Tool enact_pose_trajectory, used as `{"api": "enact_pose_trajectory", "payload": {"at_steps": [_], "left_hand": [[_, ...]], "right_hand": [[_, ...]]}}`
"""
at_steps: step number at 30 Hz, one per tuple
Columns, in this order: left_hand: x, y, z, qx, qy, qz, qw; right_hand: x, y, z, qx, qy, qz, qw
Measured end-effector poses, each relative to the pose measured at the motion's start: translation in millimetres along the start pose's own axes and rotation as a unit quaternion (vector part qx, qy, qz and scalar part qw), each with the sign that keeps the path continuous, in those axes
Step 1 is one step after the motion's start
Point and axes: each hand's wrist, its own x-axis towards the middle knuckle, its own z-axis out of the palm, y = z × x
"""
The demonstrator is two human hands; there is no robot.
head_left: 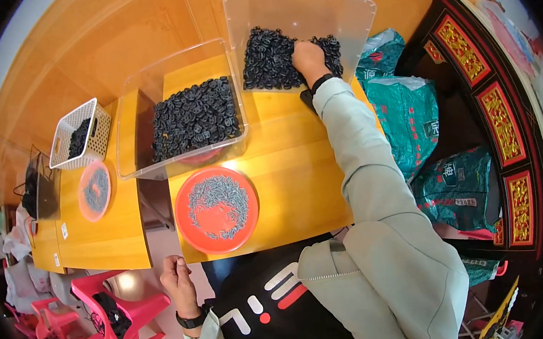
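Reaching into one bin (309, 11): right hand (309, 58); left hand (178, 279) curled; can't tell either grip; two plates (187, 228), one basket (98, 135).

The jacket (381, 205) is a pale grey-green, long-sleeved and worn open, with seams along the right sleeve (353, 133) and a toothed metallic-looking zip (332, 275) edging the front. Under it is a black shirt (327, 326) printed with thick white strokes, a red dot (264, 317) and a slanting red bar (292, 296). A black strap (192, 320) circles the left wrist, and a black band (322, 83) the right.
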Motion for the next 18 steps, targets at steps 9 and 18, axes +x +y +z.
{"api": "enact_pose_trajectory", "payload": {"at_steps": [9,18], "left_hand": [[6.1,-3.2,2.4,0.000,0.000,0.006,1.000],[-2.7,-3.2,-2.4,0.011,0.015,0.004,1.000]], "right_hand": [[7.1,-5.1,-2.5,0.015,-0.014,-0.002,1.000],[6.7,2.1,2.9,0.121,0.125,0.002,0.985]]}}
